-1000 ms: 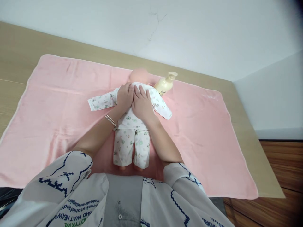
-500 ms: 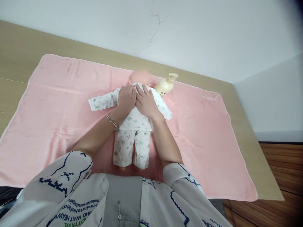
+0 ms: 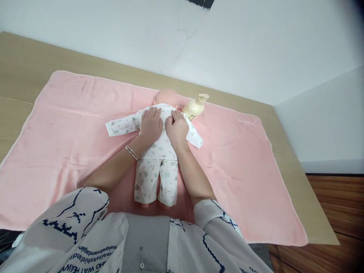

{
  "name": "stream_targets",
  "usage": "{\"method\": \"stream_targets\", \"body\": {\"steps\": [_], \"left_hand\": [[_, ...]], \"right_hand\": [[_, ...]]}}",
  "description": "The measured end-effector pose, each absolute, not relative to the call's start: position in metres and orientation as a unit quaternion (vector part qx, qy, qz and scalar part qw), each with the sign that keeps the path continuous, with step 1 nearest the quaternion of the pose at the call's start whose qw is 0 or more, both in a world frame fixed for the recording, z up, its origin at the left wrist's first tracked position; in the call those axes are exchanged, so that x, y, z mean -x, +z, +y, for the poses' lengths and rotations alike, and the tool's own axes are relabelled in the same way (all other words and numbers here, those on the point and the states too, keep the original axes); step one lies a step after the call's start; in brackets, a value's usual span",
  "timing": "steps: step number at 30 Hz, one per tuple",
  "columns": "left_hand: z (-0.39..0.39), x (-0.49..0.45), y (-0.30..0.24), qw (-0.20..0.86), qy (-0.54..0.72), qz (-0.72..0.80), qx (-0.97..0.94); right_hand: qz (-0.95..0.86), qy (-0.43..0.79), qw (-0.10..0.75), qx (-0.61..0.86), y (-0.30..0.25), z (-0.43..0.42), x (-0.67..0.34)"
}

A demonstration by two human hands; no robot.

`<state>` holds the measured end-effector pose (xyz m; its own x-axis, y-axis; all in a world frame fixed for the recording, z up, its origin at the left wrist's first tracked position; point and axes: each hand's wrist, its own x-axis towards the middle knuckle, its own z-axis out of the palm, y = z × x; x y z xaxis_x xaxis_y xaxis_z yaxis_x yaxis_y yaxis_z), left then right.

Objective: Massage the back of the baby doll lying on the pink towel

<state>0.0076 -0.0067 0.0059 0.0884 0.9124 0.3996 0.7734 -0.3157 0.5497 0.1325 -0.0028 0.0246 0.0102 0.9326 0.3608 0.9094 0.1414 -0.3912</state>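
A baby doll (image 3: 156,168) in white printed pyjamas lies lengthwise on a pink towel (image 3: 71,125), its bald head (image 3: 165,97) pointing away from me. Both my hands rest flat on its upper torso. My left hand (image 3: 150,123), with a bangle at the wrist, lies on the left shoulder with the fingers stretched out. My right hand (image 3: 177,127) lies beside it on the right shoulder, fingers slightly curled on the cloth. A cream pump bottle (image 3: 195,105) lies tilted on the towel just right of the doll's head.
The towel covers most of a light wooden table (image 3: 19,60) that stands against a white wall. The table's right edge (image 3: 318,212) drops to a dark wooden floor. My patterned shirt fills the bottom of the view.
My hands have slid apart a little on the doll's chest, toward its shoulders. The view has shifted slightly downward and left.
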Motion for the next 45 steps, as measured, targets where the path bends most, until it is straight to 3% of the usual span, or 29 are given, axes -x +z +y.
{"method": "stream_targets", "body": {"steps": [12, 24, 28, 37, 45], "left_hand": [[0.013, 0.000, -0.002, 0.103, 0.320, 0.587, -0.736], [0.001, -0.002, -0.013, -0.005, 0.458, 0.528, -0.715], [-0.003, -0.003, -0.013, 0.015, 0.486, 0.547, -0.681], [0.010, 0.004, -0.012, 0.074, 0.388, 0.538, -0.744], [0.003, 0.006, -0.013, 0.059, 0.481, 0.498, -0.719]], "right_hand": [[-0.796, 0.054, 0.195, 0.571, 0.021, 0.007, -0.152], [-0.761, -0.026, 0.304, 0.573, 0.013, -0.011, -0.148], [-0.733, -0.046, 0.325, 0.596, 0.015, -0.016, -0.146], [-0.795, 0.045, 0.192, 0.573, 0.022, 0.006, -0.153], [-0.751, 0.021, 0.261, 0.606, 0.025, -0.017, -0.139]]}}
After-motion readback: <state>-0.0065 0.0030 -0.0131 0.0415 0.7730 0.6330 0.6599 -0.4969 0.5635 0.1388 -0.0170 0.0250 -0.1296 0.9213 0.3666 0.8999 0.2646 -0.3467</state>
